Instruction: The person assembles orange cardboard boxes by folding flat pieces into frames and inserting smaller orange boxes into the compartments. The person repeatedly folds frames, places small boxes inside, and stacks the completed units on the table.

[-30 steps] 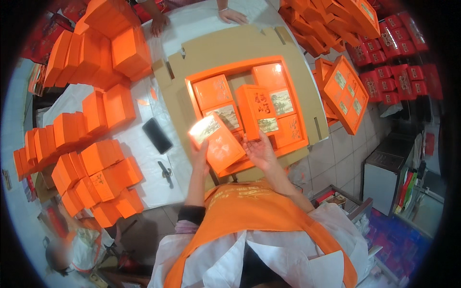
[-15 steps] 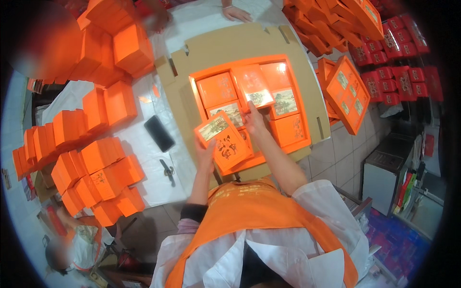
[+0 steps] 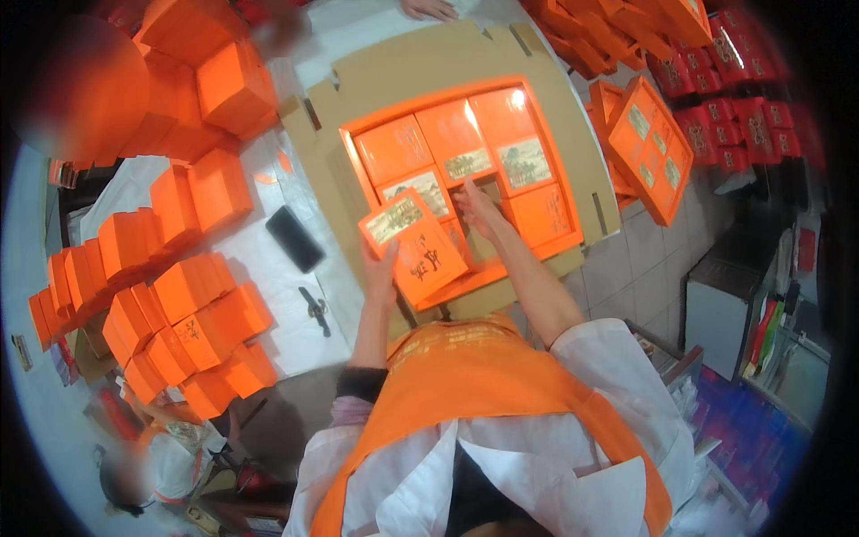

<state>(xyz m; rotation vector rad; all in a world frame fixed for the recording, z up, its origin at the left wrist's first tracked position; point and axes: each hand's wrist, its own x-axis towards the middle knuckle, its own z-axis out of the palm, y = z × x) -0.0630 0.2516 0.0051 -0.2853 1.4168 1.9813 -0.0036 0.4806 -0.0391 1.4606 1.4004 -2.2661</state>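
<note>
My left hand [image 3: 380, 270] grips the side of an orange gift box [image 3: 419, 261] with a gold landscape panel and dark lettering. That box is tilted over the near left corner of a large orange tray [image 3: 488, 276]. Over the tray's middle, my right hand [image 3: 480, 211] has its fingers apart, close to the near edge of an orange box [image 3: 449, 130] lying in the back row. A gap shows beneath the right hand. Other orange boxes [image 3: 507, 125] fill the compartments around it. Part of the tray's near left is hidden by the held box.
Cardboard [image 3: 403, 63] lies under the tray. A phone [image 3: 295, 240] and a dark tool [image 3: 315, 311] rest on the white table at left, beside stacked orange boxes [image 3: 210, 309]. Orange trays [image 3: 649, 148] and red packages [image 3: 716, 130] stand at right. Another person's hand [image 3: 428, 9] touches the far edge.
The box under my right hand now lies flat in the back middle compartment, and the right fingers have come off it. My left hand still holds its box. The whole view has shifted slightly.
</note>
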